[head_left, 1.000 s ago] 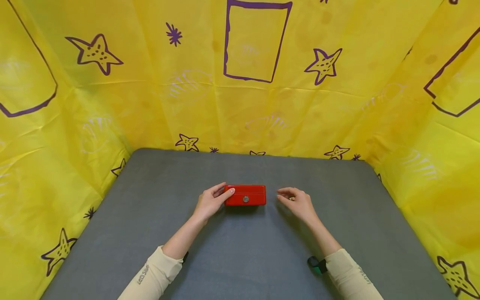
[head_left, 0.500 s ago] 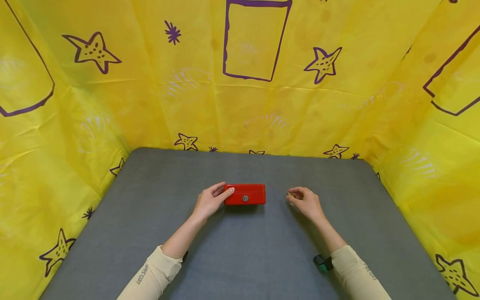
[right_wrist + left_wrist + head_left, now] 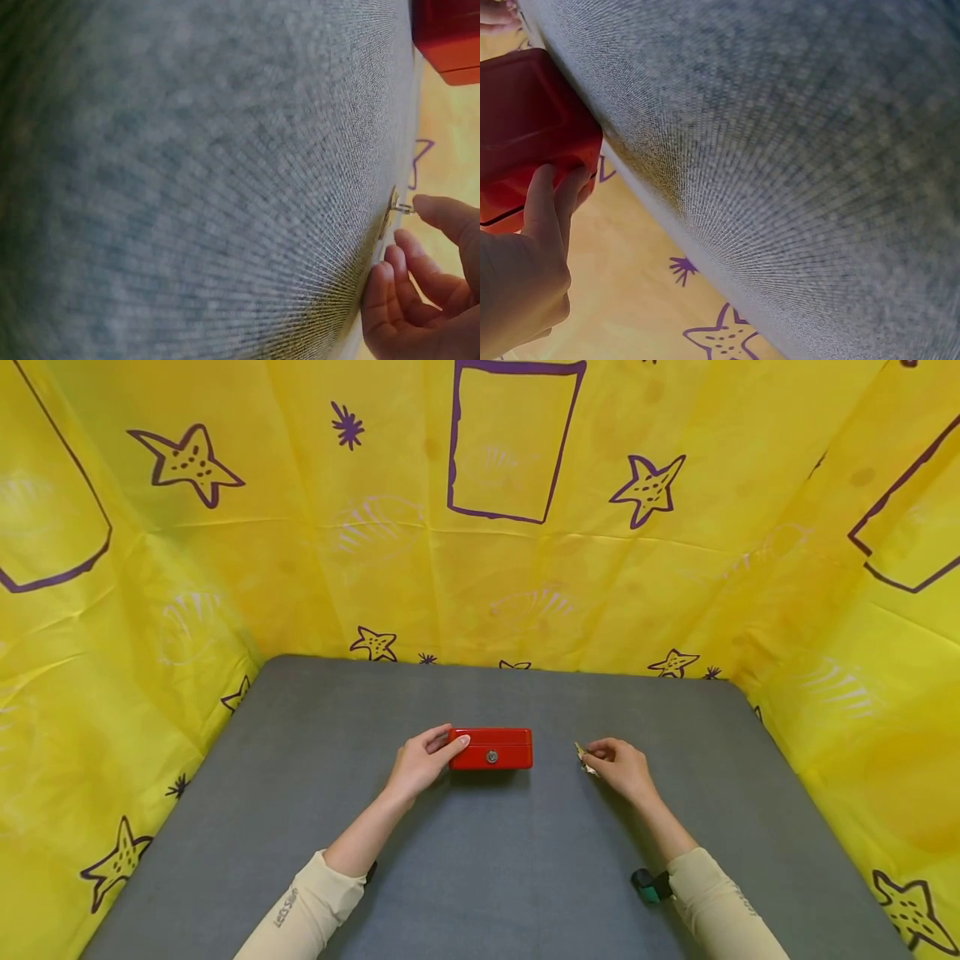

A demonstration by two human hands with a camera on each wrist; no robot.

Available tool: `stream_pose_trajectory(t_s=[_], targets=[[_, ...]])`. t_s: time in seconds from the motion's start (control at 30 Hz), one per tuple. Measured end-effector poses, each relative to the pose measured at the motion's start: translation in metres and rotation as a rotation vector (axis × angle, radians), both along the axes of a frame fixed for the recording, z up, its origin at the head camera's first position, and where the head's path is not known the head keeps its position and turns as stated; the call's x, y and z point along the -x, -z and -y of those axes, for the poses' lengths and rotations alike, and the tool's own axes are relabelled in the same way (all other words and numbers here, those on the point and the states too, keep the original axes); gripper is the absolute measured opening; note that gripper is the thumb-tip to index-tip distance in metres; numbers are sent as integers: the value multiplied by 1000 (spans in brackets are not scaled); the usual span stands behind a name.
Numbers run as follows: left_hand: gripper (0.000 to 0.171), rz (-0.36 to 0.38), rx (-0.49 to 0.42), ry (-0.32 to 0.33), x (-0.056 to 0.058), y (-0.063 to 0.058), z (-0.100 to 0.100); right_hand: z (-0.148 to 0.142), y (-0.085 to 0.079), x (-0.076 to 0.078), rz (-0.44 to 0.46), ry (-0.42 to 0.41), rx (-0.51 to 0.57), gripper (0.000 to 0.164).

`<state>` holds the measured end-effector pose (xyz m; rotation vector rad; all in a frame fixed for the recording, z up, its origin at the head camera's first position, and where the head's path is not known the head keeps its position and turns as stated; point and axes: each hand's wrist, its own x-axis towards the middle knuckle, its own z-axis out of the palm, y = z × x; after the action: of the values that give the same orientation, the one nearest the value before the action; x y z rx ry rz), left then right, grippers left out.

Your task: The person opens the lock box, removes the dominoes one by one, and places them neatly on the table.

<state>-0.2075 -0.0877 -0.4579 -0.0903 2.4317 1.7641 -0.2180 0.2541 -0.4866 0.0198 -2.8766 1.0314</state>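
Note:
A red cash box (image 3: 491, 748) with a round lock on its front sits on the grey table. My left hand (image 3: 420, 767) grips its left end, thumb on the front; in the left wrist view the fingers (image 3: 541, 202) press against the box (image 3: 532, 120). To the right of the box, small gold-and-silver keys (image 3: 587, 760) lie at the tips of my right hand (image 3: 621, 770). In the right wrist view the keys (image 3: 388, 213) rest against the table, one fingertip touching or nearly touching their ring, with a gap between thumb and fingers.
The grey tabletop (image 3: 480, 868) stretches around both hands. Yellow cloth walls (image 3: 525, 577) with purple starfish drawings enclose its back and sides. A dark band with a green part (image 3: 652, 887) is on the right wrist.
My right hand has moved right, away from the box. The keys, mostly hidden in its fingers before, now show beyond the fingertips on the table. The left hand and box have stayed put.

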Motion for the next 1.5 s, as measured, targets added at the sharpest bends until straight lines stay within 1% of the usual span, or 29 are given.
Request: stream_pose_trajectory(t_s=[0.2,0.4,0.7,1.0,1.3,1.5], targets=[[68,-2,-7,-2,0,1,0,0,3,1,-11,-4,-2,25],[68,-7,-13,-4,0,1,0,3,3,1,-29,17,-4,25],[68,7,-18,-10,0,1,0,4,5,3,-24,33,-23,22],[67,4,-17,-13,0,1,0,3,8,4,-8,45,-34,20],[68,5,-29,-17,0,2,0,3,9,5,-12,38,-23,17],[67,-3,-33,-23,0,1,0,3,7,4,10,32,-24,17]])
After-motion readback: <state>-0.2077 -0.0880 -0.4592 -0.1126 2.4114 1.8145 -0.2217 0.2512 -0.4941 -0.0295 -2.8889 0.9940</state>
